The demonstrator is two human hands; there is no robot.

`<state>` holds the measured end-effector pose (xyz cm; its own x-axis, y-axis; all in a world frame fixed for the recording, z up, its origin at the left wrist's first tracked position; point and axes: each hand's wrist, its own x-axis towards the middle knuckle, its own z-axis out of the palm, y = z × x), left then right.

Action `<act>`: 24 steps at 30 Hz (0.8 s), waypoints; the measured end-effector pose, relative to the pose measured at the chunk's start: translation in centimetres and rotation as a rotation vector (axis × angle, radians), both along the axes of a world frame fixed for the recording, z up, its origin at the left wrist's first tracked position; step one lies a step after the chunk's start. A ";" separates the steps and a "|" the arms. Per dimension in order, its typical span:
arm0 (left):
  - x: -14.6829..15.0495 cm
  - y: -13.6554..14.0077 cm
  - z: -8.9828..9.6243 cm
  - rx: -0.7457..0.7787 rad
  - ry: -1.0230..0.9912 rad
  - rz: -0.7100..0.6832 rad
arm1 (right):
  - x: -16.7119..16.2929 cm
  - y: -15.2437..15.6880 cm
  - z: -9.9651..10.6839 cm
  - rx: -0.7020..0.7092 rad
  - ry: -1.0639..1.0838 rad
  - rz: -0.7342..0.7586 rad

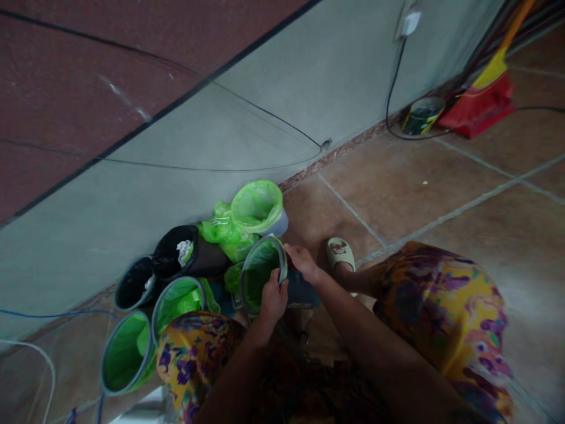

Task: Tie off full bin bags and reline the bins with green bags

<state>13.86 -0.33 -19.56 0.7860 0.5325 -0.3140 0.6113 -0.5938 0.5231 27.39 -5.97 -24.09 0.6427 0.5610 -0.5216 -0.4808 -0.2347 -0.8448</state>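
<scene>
A small grey bin (304, 291) lined with a green bag lies tilted on the floor in front of me. My left hand (272, 299) grips its grey rim ring (255, 250) at the near edge. My right hand (301, 260) holds the same rim on the right side, fingers curled over it. Green liner (260, 272) shows inside the opening.
Several other bins stand by the wall: one with a green bag (258, 206), two black-lined (176, 252) (135, 282), two green-lined (176, 300) (126, 353). A loose green bag (223, 229) lies between. A red dustpan with broom (483, 100) and a tin (421, 115) sit far right. Cables run along the wall.
</scene>
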 end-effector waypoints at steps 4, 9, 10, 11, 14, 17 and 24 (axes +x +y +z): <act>-0.1 -0.3 -0.5 0.100 0.103 -0.175 | 1.2 -0.6 0.9 -0.258 -0.307 0.063; -1.0 0.2 -1.1 0.188 0.045 -0.378 | 1.7 -2.3 1.2 -0.408 -0.278 0.103; -1.3 0.4 -1.2 0.180 0.031 -0.420 | 1.7 -2.6 1.2 -0.422 -0.265 0.140; -1.5 0.6 -1.3 0.171 0.023 -0.456 | 1.8 -2.8 1.2 -0.440 -0.257 0.181; -2.3 0.9 -1.4 0.162 0.021 -0.503 | 2.3 -3.4 0.8 -0.551 -0.311 0.217; -3.3 1.2 -1.6 0.146 0.048 -0.484 | 2.9 -4.1 -0.2 -0.710 -0.404 0.154; -5.7 2.9 -2.6 0.253 0.137 -0.197 | 2.0 -4.4 -2.6 -0.701 -0.387 0.132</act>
